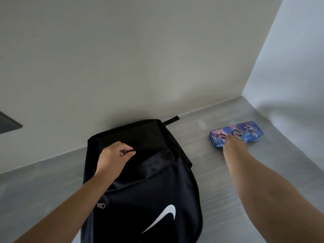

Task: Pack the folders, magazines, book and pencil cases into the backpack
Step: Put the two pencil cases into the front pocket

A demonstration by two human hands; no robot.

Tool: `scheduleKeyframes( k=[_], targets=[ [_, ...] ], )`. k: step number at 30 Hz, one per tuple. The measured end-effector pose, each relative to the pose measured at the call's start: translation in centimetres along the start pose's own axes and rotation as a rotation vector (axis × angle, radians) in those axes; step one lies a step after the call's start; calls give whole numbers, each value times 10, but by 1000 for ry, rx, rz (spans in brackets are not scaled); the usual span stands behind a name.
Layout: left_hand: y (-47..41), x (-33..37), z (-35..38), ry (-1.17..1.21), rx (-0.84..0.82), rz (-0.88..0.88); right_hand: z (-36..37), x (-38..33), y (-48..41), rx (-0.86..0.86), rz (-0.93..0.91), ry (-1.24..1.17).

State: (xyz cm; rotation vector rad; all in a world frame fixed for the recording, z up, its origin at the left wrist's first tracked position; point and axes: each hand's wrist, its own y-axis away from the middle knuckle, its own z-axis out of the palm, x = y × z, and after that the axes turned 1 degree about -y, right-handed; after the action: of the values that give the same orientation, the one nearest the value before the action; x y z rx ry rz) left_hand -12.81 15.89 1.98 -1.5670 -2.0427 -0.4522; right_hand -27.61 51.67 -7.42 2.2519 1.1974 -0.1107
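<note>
Backpack: a black fabric backpack (149,190) with a white swoosh logo lies flat on the grey wood-grain tabletop (219,181), its top end toward the pale wall (122,58).
Left hand: the left hand (114,158) pinches the black edge at the backpack's upper opening, thumb and fingers closed on the fabric.
Pencil case: a blue metal pencil case (235,133) printed with red and silver figures rests on the tabletop to the right of the backpack, well apart from it, near the corner of the walls.
Right hand: the right hand (231,142) reaches onto the pencil case's near edge and touches it; the fingers are blurred, so whether they grip it cannot be told.
Zip pull: a silver zip pull (101,205) shows on the backpack's left side beside the left forearm.
</note>
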Motion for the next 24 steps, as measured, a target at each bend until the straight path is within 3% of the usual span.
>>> scheduleKeyframes(
  k=[3, 5, 7, 9, 11, 14, 24],
  targets=[
    [-1, -1, 2, 11, 11, 5, -2, -10, -2, -25, 21, 16],
    [-2, -1, 3, 16, 12, 0, -1, -12, 0, -17, 51, -162],
    [-3, -1, 3, 15, 9, -6, 10, -1, 9, -58, 85, -523],
    [-4, -1, 2, 14, 11, -5, 23, 11, 22, -46, 127, -1049],
    [-4, -1, 0, 19, 14, -6, 25, 16, 27, -46, 232, -1263],
    [-3, -1, -1, 36, 9, -11, 20, 8, 31, -110, 336, -1372],
    [-1, -10, -13, 29, -23, -41, 24, 10, 174, -812, -109, -1339]
  ],
)
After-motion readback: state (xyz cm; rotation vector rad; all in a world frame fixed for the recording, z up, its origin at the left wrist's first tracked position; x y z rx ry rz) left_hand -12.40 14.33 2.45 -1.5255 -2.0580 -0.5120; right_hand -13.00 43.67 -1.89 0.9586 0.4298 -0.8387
